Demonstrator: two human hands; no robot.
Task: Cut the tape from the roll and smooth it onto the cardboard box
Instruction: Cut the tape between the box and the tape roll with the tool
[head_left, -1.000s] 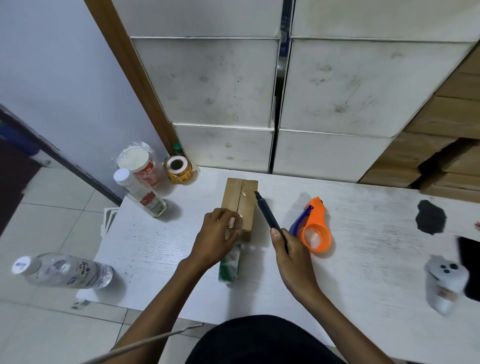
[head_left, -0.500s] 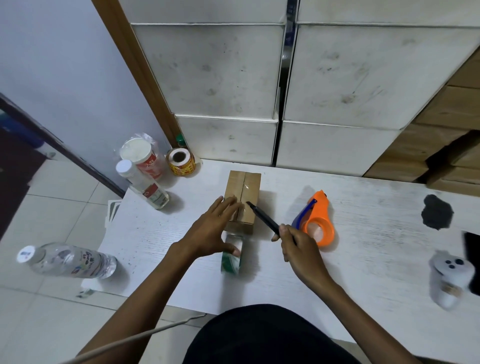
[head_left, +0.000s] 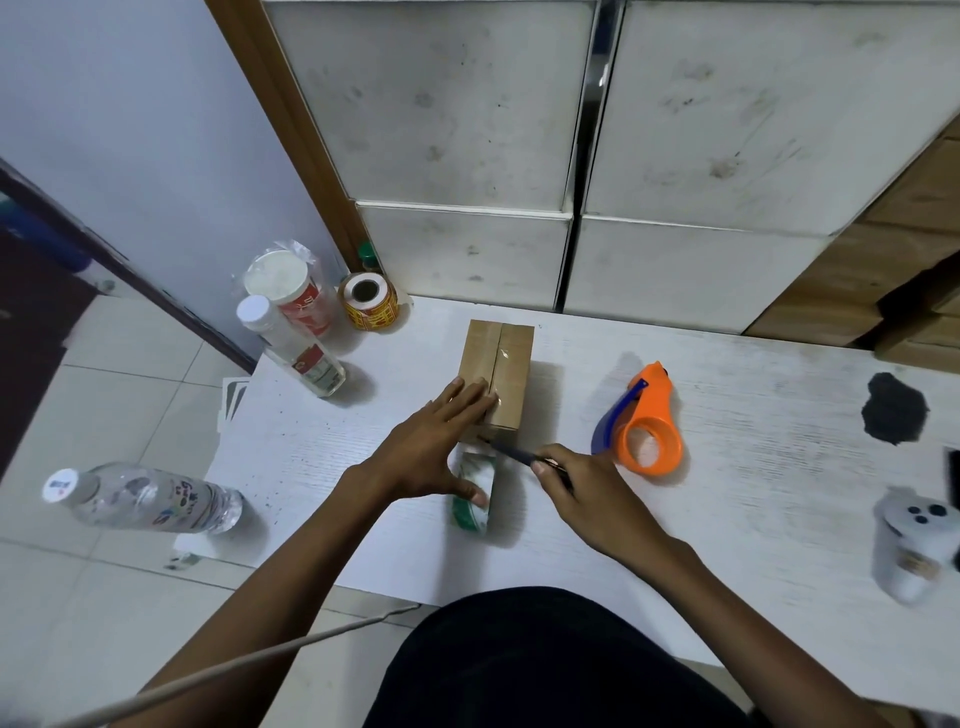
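A small brown cardboard box (head_left: 506, 366) stands on the white table (head_left: 727, 519), with clear tape along its top seam. My left hand (head_left: 434, 447) lies flat with its fingers spread on the box's near end, and its thumb rests on the tape roll. The clear tape roll (head_left: 475, 493), with green print, stands on edge just in front of the box. My right hand (head_left: 582, 488) is shut on a dark blue knife (head_left: 511, 453). The knife's tip points left at the gap between roll and box.
An orange tape dispenser (head_left: 647, 423) lies right of the box. Two bottles (head_left: 296, 343) and a yellow label roll (head_left: 368, 301) stand at the table's back left corner. A water bottle (head_left: 150, 501) lies on its side at the left. A white controller (head_left: 909, 540) sits far right.
My right hand has lowered the knife from pointing up beside the box to lying low at the box's near edge. My left hand has flattened and spread over the box's end.
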